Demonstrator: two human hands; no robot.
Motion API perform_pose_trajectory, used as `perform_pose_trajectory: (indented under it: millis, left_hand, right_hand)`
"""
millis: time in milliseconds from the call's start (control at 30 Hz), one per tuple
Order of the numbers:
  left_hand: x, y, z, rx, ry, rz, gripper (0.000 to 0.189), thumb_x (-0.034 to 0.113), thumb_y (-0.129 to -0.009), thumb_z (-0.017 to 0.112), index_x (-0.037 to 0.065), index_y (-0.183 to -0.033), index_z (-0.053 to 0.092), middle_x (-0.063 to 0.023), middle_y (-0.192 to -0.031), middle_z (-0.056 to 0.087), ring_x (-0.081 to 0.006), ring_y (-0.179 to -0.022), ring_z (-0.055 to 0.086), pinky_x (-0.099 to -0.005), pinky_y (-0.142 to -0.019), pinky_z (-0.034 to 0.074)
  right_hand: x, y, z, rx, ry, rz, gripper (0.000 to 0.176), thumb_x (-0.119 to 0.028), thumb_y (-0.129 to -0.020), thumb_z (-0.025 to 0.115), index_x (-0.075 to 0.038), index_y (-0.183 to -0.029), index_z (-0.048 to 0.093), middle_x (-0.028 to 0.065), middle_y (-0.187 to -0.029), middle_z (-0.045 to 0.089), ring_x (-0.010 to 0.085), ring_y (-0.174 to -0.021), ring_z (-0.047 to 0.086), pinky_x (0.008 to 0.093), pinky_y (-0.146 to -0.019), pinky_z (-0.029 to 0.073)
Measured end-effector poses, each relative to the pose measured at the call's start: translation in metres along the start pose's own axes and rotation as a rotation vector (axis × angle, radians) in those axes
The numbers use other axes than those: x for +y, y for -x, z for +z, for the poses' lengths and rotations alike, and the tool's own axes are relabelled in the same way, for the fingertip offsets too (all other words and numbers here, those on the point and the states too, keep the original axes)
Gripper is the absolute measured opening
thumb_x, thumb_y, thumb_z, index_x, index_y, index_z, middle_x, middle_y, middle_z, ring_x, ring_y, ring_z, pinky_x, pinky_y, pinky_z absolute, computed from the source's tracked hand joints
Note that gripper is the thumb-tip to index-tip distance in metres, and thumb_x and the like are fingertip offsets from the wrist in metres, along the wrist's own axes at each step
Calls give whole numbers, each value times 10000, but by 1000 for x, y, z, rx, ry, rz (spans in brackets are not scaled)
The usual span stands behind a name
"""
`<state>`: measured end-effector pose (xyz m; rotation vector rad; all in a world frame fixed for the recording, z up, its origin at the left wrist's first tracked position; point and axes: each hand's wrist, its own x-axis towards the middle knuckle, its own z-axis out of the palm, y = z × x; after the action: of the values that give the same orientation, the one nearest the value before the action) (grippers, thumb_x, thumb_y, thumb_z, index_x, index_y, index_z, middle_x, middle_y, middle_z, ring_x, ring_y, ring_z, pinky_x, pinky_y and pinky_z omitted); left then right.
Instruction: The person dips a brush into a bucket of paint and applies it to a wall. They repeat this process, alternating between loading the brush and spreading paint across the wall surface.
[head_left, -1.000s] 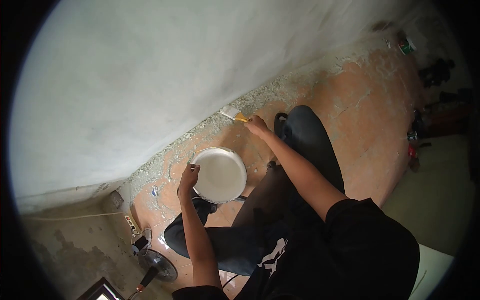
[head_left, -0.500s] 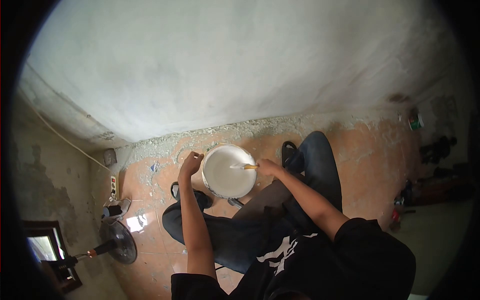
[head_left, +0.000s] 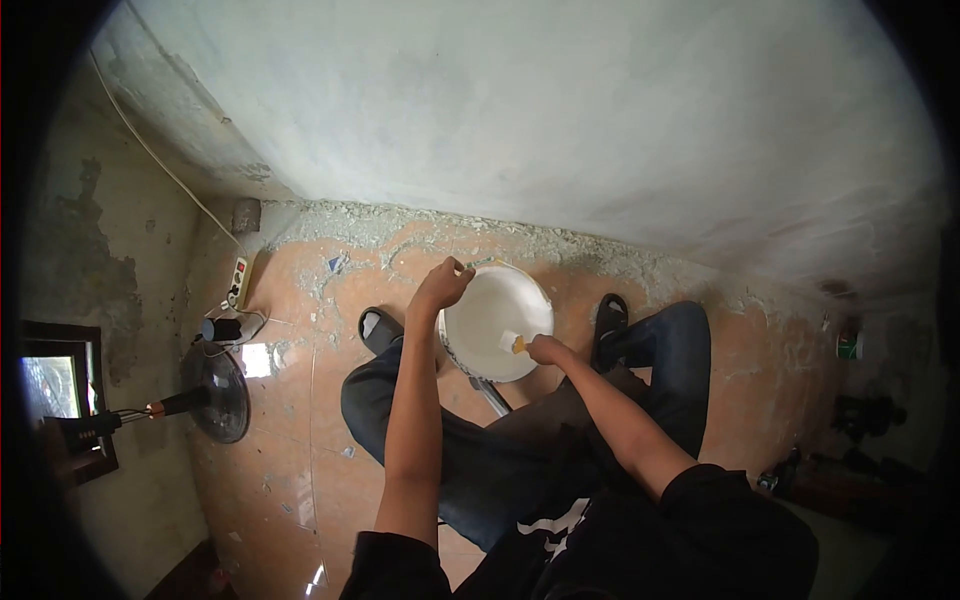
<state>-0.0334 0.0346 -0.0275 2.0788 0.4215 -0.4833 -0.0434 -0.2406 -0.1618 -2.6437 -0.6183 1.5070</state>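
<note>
A round white bucket (head_left: 447,338) stands on the floor between my feet, with a pale whitish content in it. My left hand (head_left: 443,284) is closed at the bucket's upper left rim, fingertips curled over the edge. My right hand (head_left: 546,349) grips a paintbrush (head_left: 519,345) by its yellow handle at the lower right rim. The brush's white-coated head points left, over the inside of the bucket. A dark bar-shaped object (head_left: 490,395) sticks out below the bucket, partly hidden by my leg.
A bare, patchy wall (head_left: 560,130) rises ahead, with flaked debris (head_left: 400,222) along its foot. At left are a power strip (head_left: 238,282) with a cable and a fan with a round dark base (head_left: 222,395). A green-and-white container (head_left: 849,345) stands at far right.
The view has swung, so the bucket appears farther right. My right hand and the brush have moved lower on the bucket's right side. My left hand has shifted up along the rim.
</note>
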Motion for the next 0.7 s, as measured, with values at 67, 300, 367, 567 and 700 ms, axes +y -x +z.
perform_pose_trajectory:
  millis: [67, 300, 367, 567, 700]
  left_hand:
    - [-5, -8, 6, 17, -8, 4, 471, 408, -827, 495, -1, -1060, 524, -229, -1044, 568, -336, -984, 552, -378, -833, 426]
    - [9, -8, 9, -19, -30, -32, 431, 363, -830, 497, -1, -1060, 507, -214, -1079, 549, -345, -1011, 524, -403, -860, 404]
    - [8, -10, 12, -11, -34, -12, 428, 361, -826, 498, 6, -1065, 504, -204, -1074, 551, -343, -1005, 525, -407, -854, 405]
    - [5, -11, 21, -24, -17, 25, 429, 345, -837, 498, -22, -1060, 494, -222, -994, 568, -320, -936, 556, -369, -800, 427]
    - [6, -8, 20, -35, -35, -24, 428, 342, -838, 498, -21, -1063, 492, -216, -1008, 563, -314, -939, 554, -364, -806, 422]
  right_hand:
    - [-7, 2, -4, 13, -108, 86, 415, -294, -848, 431, 72, -982, 573, 261, -1046, 552, 356, -962, 552, 398, -815, 436]
    - [-19, -30, -7, -7, -80, 144, 325, -175, -808, 435, 10, -1036, 575, 211, -1067, 569, 318, -1007, 554, 384, -844, 443]
    - [-26, -38, -5, 39, -113, 223, 321, -159, -802, 434, 1, -1043, 573, 199, -1061, 577, 313, -1016, 553, 391, -843, 447]
    - [-51, -67, 12, 48, -169, 237, 322, -163, -795, 448, -3, -1048, 567, 195, -1037, 589, 328, -976, 571, 416, -824, 456]
    - [-56, -68, 12, 31, -94, 36, 309, -174, -799, 447, 6, -1014, 579, 196, -1013, 596, 326, -949, 582, 416, -798, 468]
